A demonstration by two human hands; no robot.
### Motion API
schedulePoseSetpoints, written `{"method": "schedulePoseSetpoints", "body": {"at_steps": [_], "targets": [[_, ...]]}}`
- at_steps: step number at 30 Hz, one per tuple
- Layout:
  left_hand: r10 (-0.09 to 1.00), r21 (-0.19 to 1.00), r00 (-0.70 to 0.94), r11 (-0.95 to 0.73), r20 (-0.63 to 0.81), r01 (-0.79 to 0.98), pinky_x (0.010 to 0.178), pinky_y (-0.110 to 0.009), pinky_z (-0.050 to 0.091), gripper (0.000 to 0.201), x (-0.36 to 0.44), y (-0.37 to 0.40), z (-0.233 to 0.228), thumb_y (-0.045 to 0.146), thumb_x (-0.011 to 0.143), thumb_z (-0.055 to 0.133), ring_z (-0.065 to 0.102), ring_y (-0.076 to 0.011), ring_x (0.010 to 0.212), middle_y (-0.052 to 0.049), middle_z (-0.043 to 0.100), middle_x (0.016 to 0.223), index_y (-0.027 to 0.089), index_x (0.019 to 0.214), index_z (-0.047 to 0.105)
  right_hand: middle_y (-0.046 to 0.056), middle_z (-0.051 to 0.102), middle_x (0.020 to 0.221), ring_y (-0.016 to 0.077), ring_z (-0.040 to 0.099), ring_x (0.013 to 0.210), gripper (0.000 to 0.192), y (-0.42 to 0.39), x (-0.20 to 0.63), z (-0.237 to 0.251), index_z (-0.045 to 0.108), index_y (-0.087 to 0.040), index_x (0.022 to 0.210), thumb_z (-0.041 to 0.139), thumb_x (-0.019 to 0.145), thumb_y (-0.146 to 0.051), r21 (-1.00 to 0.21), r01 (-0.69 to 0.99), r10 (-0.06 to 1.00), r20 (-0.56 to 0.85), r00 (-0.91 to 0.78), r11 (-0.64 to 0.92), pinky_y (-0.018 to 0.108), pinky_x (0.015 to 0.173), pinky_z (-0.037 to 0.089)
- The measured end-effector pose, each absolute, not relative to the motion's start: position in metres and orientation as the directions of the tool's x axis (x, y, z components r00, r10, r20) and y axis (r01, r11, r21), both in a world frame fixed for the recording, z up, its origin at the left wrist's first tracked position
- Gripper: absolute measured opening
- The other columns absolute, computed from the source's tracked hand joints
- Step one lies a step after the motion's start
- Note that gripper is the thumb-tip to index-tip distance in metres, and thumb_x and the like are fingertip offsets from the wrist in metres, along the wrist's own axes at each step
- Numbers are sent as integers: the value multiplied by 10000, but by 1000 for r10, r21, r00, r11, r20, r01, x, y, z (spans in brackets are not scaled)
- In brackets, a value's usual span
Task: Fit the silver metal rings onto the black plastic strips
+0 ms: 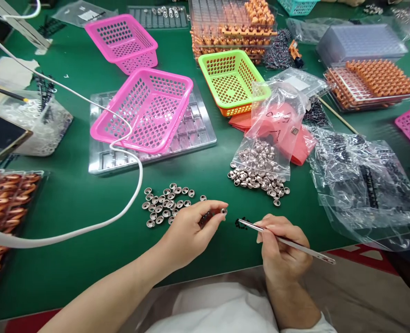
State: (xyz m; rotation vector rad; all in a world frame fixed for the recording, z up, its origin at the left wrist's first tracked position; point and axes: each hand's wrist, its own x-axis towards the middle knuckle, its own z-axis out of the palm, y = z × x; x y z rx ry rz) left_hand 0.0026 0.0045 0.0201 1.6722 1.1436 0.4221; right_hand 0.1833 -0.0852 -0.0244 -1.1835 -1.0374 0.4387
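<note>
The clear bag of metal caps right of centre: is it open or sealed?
Open. The clear bag lies on the green table with its mouth toward the person, and metal caps have spilled out past its edge.

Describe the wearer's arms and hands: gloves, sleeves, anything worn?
Both hands are bare: no gloves, finger cots, rings or watch visible. The left hand comes off a forearm that is uncovered along all of its visible length. The right hand has a white sleeve cuff at the wrist, matching the white garment at the bottom edge. No markings on either.
</note>
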Motion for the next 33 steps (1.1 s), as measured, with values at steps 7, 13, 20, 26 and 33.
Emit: {"method": "schedulePoseSetpoints", "body": {"at_steps": [7, 13, 20, 26, 33], "targets": [[873, 420, 409, -278, -264, 864, 764, -347, 537, 344, -29, 37, 30, 247, 919, 479, 742, -286, 918, -74, 808, 993, 216, 1107, 766, 9, 714, 800, 178, 699, 696, 250, -83, 182, -21, 656, -229, 983, 622, 848, -21, -902, 194, 777, 431, 458, 385, 350, 594, 581], [944, 260, 272, -219, -189, 940, 537, -306, 433, 238, -40, 48, 37, 280, 886, 534, 698, -258, 645, -63, 786, 767, 224, 883, 765, 4, 711, 783, 175, 696, 683, 232, -82, 181, -20, 651, -235, 965, 626, 850, -34, -896, 191, 768, 442, 463, 400, 348, 586, 594], [944, 318, 300, -246, -134, 916, 578, -288, 432, 170, -21, 39, 44, 367, 922, 596, 669, -222, 648, -34, 738, 756, 222, 906, 682, 16, 718, 831, 167, 689, 677, 238, -92, 187, -16, 646, -228, 992, 626, 856, -34, -888, 150, 764, 452, 460, 435, 352, 589, 578], [751, 344, 660, -612, -30, 712, 705, -276, 495, 155, 41, 39, 25, 197, 943, 571, 695, -215, 866, -80, 732, 981, 197, 1041, 692, 17, 703, 805, 179, 687, 684, 182, -95, 198, -23, 641, -230, 953, 644, 857, -75, -879, 241, 698, 474, 537, 411, 353, 578, 572], [727, 331, 681, -625, -83, 707, 669, -289, 485, 193, 72, 56, 5, 141, 918, 562, 676, -239, 903, -89, 708, 1011, 195, 1033, 708, 19, 701, 822, 181, 697, 725, 189, -94, 198, -29, 644, -226, 952, 646, 860, -61, -904, 232, 707, 426, 564, 359, 337, 577, 584]]}}
